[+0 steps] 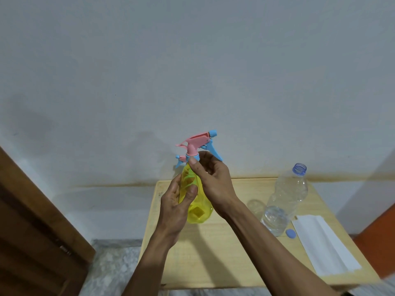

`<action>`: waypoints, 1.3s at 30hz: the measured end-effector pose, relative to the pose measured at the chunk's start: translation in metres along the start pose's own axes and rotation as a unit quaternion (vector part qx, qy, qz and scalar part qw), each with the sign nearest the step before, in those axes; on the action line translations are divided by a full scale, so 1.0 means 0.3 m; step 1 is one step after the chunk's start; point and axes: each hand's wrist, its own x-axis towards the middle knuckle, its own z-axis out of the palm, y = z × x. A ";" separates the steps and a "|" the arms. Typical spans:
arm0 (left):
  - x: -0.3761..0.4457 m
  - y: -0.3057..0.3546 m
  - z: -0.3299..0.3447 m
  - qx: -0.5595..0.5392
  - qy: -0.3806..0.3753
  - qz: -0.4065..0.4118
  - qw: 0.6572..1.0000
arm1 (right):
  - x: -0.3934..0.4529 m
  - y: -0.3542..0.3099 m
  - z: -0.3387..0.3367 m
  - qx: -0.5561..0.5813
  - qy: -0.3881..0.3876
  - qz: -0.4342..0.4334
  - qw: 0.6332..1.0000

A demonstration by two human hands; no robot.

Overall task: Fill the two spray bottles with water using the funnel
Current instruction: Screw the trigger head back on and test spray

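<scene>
I hold a yellow spray bottle (197,208) tilted in the air above the small wooden table (218,253). My left hand (176,207) grips its body. My right hand (210,179) pinches the blue collar under its pink and blue trigger head (201,144). Behind it, part of a second spray head (179,160) in pink and blue peeks out; its bottle is hidden. A clear water bottle (285,196) stands open at the right, with its blue cap (290,233) lying beside it. A clear round thing (255,205), maybe the funnel, sits left of that bottle.
A folded white cloth or paper (324,244) lies on the table's right side. The table stands against a pale wall. A brown wooden door (32,221) is at the left and an orange surface (378,242) at the right.
</scene>
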 end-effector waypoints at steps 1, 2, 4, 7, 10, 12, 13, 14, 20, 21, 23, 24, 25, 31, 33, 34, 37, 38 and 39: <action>0.000 0.002 0.001 -0.001 -0.001 0.000 1.000 | 0.000 -0.004 -0.002 -0.001 -0.005 0.000 1.000; 0.000 0.003 0.002 -0.002 -0.002 0.000 1.000 | 0.000 -0.005 -0.005 -0.007 -0.008 0.001 1.000; 0.000 0.002 0.003 0.000 -0.005 -0.001 1.000 | 0.004 0.001 -0.009 -0.016 -0.009 0.001 1.000; 0.001 -0.002 0.005 0.000 -0.003 -0.001 1.000 | 0.008 0.004 -0.012 -0.006 0.008 0.010 1.000; 0.003 -0.008 0.003 0.001 -0.002 -0.004 1.000 | 0.008 0.002 -0.017 -0.007 -0.010 0.010 1.000; 0.003 -0.011 0.002 0.002 -0.004 -0.001 1.000 | 0.008 0.004 -0.016 -0.009 -0.012 0.008 1.000; 0.004 -0.011 0.002 0.003 -0.007 0.000 1.000 | 0.010 0.008 -0.017 -0.009 -0.004 0.008 1.000; 0.005 -0.013 0.003 0.005 -0.008 0.001 1.000 | 0.012 0.012 -0.017 -0.006 0.006 0.010 1.000; 0.006 -0.015 0.008 0.002 -0.009 0.000 1.000 | 0.018 0.009 -0.024 -0.019 -0.001 0.005 1.000; 0.006 -0.014 0.010 0.004 -0.010 0.001 1.000 | 0.019 0.009 -0.025 -0.017 0.004 0.004 1.000; 0.005 -0.009 0.012 0.003 -0.010 0.000 1.000 | 0.020 0.007 -0.029 -0.013 0.000 0.006 1.000; 0.005 -0.007 0.012 0.002 -0.009 -0.001 1.000 | 0.020 0.005 -0.031 -0.013 -0.007 0.003 1.000; 0.005 -0.007 0.012 0.003 -0.008 -0.003 1.000 | 0.019 0.002 -0.034 -0.017 -0.016 -0.001 1.000; 0.005 -0.005 0.013 0.012 -0.008 -0.005 1.000 | 0.024 -0.003 -0.047 -0.036 -0.018 -0.003 0.999; 0.006 -0.002 0.013 0.010 -0.007 -0.009 1.000 | 0.028 -0.017 -0.052 -0.040 -0.022 -0.004 0.999; 0.007 -0.001 0.011 0.009 -0.007 -0.012 1.000 | 0.033 -0.027 -0.055 -0.046 -0.019 -0.008 0.999; 0.008 -0.001 0.009 0.018 -0.005 -0.018 1.000 | 0.053 -0.066 -0.065 -0.099 -0.004 -0.027 0.995; 0.007 -0.004 0.010 0.023 -0.004 -0.019 1.000 | 0.060 -0.080 -0.067 -0.128 -0.003 -0.041 0.991; 0.006 -0.007 0.010 0.030 -0.003 -0.020 0.999 | 0.064 -0.093 -0.066 -0.156 -0.003 -0.058 0.986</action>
